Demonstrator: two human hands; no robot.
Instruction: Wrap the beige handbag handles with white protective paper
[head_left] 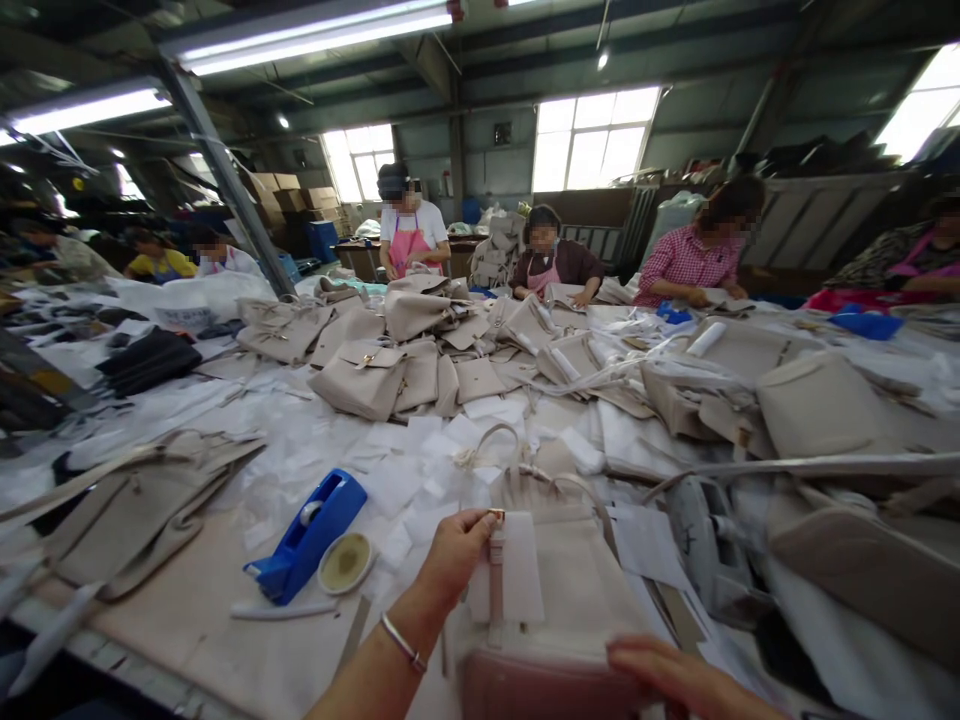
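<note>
A beige handbag (589, 575) lies in front of me, with white sheets over its face. My left hand (457, 550) is closed, thumb and fingers pinching the metal buckle end of a narrow beige strap (496, 585) that runs down the bag. At the lower edge, a smooth reddish-brown piece (547, 688) is smeared by motion. My right hand (667, 668), also blurred, has its fingers over the right end of that piece; the thumb is hidden.
Left of the bag are a blue tape dispenser (307, 540) and a round dish (346, 562). Another beige bag (142, 510) lies farther left. A grey tape dispenser (712, 545) stands right. Piled bags (367, 380) and white paper cover the table's middle; several co-workers sit or stand beyond.
</note>
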